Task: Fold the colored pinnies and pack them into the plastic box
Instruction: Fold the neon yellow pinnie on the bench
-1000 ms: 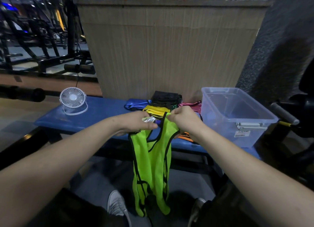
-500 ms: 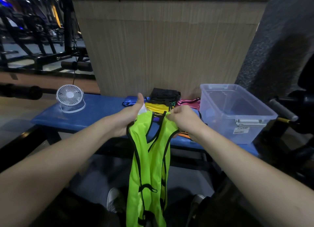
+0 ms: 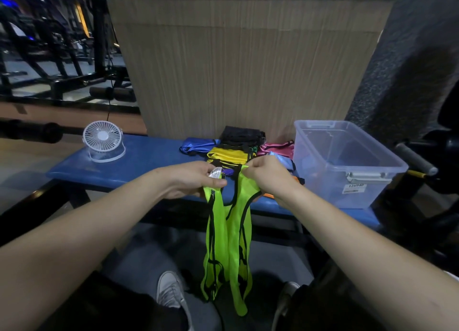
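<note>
A neon green pinny [image 3: 229,234] with black trim hangs in front of the blue bench [image 3: 149,162], its lower end near my shoes. My left hand [image 3: 191,179] pinches its left shoulder strap, where a white label shows. My right hand [image 3: 268,174] grips the right strap. Behind my hands lies a pile of pinnies: yellow [image 3: 228,155], blue [image 3: 197,144], black [image 3: 242,135] and pink [image 3: 277,148]. The clear plastic box [image 3: 347,162] stands open on the bench's right end, with nothing visible in it.
A small white desk fan [image 3: 103,142] stands on the bench's left part. A wooden panel [image 3: 243,62] rises right behind the bench. Gym machines [image 3: 54,47] fill the left background, and a dark padded machine with a handle [image 3: 414,158] sits at the right.
My left thumb, raised half a second ago, has come down to pinch the strap. The pinny hangs a little lower in view, and its bottom end shows again.
</note>
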A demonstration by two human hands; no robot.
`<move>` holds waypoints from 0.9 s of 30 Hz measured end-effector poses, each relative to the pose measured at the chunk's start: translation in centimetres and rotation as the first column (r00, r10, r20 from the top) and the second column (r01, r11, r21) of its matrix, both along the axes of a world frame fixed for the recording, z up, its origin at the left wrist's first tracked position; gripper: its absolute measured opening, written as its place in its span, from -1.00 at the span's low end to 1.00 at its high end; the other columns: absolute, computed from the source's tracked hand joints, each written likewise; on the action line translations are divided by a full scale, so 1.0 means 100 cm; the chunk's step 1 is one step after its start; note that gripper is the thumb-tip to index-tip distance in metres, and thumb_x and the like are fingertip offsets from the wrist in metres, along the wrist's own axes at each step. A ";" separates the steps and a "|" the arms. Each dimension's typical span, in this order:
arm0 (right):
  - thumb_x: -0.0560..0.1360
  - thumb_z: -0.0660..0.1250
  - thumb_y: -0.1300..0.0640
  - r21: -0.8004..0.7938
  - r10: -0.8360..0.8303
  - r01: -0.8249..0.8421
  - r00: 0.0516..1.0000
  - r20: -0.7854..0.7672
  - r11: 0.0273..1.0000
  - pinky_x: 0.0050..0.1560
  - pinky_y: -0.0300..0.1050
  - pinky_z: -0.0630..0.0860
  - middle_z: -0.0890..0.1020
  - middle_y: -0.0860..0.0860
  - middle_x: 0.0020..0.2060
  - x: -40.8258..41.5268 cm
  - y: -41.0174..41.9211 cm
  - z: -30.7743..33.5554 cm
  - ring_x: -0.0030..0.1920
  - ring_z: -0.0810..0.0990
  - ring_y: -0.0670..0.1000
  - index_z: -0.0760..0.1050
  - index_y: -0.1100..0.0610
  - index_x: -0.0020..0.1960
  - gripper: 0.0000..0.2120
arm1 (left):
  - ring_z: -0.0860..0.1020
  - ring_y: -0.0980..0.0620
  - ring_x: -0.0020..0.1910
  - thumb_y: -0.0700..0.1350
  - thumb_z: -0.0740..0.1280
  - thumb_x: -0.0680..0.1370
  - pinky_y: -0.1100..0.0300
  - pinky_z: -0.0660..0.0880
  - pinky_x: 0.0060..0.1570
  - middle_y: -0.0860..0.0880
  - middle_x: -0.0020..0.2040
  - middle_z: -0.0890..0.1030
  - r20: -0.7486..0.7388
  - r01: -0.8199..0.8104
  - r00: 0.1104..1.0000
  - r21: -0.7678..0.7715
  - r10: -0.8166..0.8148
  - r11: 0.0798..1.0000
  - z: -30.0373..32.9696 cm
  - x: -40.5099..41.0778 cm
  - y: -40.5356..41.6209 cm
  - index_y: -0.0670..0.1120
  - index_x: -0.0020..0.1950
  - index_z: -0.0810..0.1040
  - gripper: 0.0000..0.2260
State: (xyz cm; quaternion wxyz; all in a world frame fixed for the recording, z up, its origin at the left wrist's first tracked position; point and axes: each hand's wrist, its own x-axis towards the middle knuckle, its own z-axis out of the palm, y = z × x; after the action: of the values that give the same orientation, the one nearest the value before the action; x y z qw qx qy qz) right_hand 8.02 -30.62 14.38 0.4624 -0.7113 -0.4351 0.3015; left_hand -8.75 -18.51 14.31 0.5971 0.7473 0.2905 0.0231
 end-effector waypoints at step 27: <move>0.52 0.41 0.13 0.085 -0.083 0.075 0.993 0.086 0.994 -0.40 -0.24 0.40 0.55 -0.02 -0.39 -0.024 0.010 -0.013 -0.45 0.47 -0.13 0.62 0.09 -0.16 -0.90 | 0.47 -0.16 0.08 -0.42 0.33 0.27 -0.08 0.43 0.09 -0.20 0.13 0.49 0.236 0.017 0.971 -0.220 0.037 0.975 -0.018 0.013 -0.017 -0.05 0.39 0.44 -0.31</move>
State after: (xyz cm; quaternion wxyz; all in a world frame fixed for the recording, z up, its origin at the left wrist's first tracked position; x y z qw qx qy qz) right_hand 5.58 -29.61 13.05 0.4826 -0.7214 -0.4388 0.2327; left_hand -7.48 -20.16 12.53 0.7068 0.6668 0.2210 0.0835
